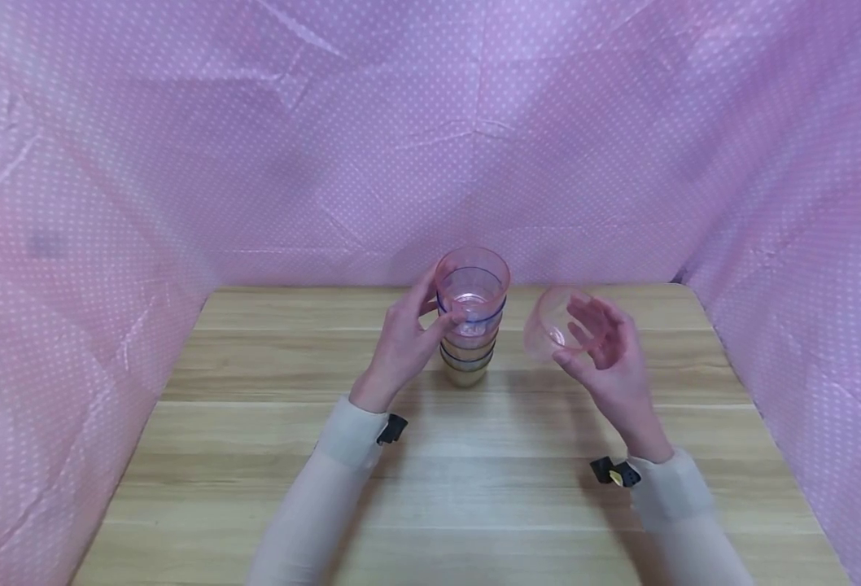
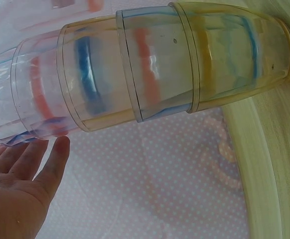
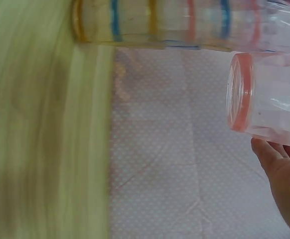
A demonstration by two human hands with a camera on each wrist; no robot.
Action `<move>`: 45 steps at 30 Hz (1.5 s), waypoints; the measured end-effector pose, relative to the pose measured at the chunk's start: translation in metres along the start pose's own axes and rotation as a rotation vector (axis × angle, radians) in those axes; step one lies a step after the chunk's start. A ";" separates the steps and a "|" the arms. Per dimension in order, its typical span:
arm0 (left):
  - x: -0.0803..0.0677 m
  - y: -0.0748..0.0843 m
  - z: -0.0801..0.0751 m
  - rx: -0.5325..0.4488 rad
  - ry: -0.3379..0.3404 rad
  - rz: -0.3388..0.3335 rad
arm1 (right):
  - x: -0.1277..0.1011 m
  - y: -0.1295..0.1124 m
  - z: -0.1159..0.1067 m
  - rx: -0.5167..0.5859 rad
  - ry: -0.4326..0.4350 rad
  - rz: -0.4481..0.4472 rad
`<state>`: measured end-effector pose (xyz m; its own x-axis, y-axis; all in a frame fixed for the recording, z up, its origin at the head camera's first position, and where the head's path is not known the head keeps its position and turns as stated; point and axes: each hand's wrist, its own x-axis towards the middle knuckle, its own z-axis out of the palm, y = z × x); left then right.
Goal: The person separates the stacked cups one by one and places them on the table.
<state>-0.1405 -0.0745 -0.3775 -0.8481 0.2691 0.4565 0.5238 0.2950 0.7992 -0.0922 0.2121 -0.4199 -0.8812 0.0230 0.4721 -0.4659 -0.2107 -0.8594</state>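
Note:
A stack of clear plastic cups (image 1: 469, 330) with blue, pink and yellow rims stands upright on the wooden table (image 1: 474, 488), near its far middle. My left hand (image 1: 434, 305) holds the stack's upper part, thumb in front and fingers behind. In the left wrist view the stack (image 2: 160, 69) fills the top and my left hand (image 2: 20, 184) lies at its top cup. My right hand (image 1: 584, 338) grips a single pink clear cup (image 1: 548, 325) tipped on its side, in the air right of the stack. The right wrist view shows that cup (image 3: 269, 99) above my right hand (image 3: 284, 174), with the stack (image 3: 175, 25) beyond.
Pink dotted cloth (image 1: 181, 163) walls in the table at the back and on both sides. Bare wood lies between the stack and the table's near edge. Both forearms wear pale sleeves with small black clips at the wrists.

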 end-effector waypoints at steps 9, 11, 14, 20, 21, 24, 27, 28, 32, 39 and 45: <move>-0.001 0.001 0.000 -0.001 0.007 -0.015 | -0.004 0.016 -0.006 -0.109 -0.005 0.087; -0.001 0.001 0.000 -0.001 0.010 -0.016 | -0.004 0.018 -0.008 -0.136 -0.009 0.101; -0.001 0.002 0.000 -0.001 0.011 -0.016 | -0.004 0.020 -0.009 -0.183 -0.021 0.118; -0.002 0.003 0.000 0.001 0.010 -0.022 | -0.004 0.024 -0.013 -0.253 -0.040 0.131; -0.002 0.003 0.000 0.003 0.010 -0.024 | -0.004 0.026 -0.013 -0.263 -0.040 0.138; -0.002 0.003 0.000 0.005 0.010 -0.029 | -0.004 0.029 -0.015 -0.296 -0.041 0.162; -0.002 0.003 0.000 0.004 0.010 -0.028 | -0.004 0.032 -0.017 -0.338 -0.048 0.196; -0.002 0.003 0.000 0.003 0.010 -0.028 | -0.004 0.033 -0.018 -0.347 -0.053 0.206; -0.002 0.003 0.000 -0.001 0.012 -0.026 | -0.004 0.036 -0.021 -0.404 -0.073 0.250; -0.001 0.002 0.001 -0.007 0.017 -0.020 | -0.002 0.042 -0.026 -0.441 -0.081 0.329; -0.002 0.001 0.001 -0.008 0.018 -0.020 | -0.001 0.049 -0.031 -0.460 -0.102 0.366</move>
<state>-0.1384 -0.0738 -0.3774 -0.8597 0.2468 0.4473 0.5062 0.2931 0.8111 -0.1162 0.2325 -0.4686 -0.9896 -0.0704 0.1256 -0.1397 0.2586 -0.9558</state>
